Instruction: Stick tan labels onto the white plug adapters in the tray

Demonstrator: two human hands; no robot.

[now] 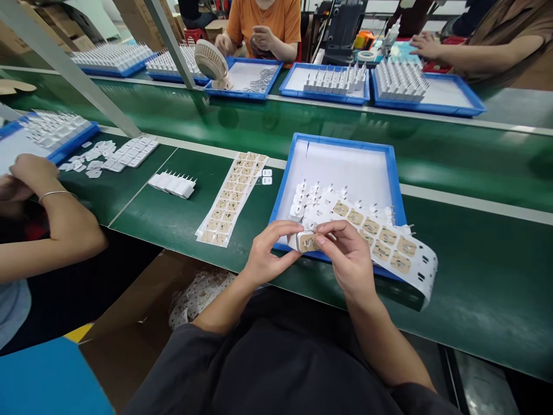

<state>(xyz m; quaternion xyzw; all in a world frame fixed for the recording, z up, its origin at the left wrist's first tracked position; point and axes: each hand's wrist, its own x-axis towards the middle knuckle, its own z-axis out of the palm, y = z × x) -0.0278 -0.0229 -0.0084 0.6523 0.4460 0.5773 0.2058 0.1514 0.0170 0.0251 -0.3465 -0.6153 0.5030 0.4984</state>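
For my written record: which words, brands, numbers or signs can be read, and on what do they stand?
No text can be read.
White block, held: dark marks, too small.
Curling sticker sheet: dark marks, too small.
Flat sticker sheets: marks too small.
Small white labels: marks too blurred.

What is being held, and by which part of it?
A small, white, plastic-looking block bearing a tan sticker: the left grip holds its left end, the right grip touches its right end.
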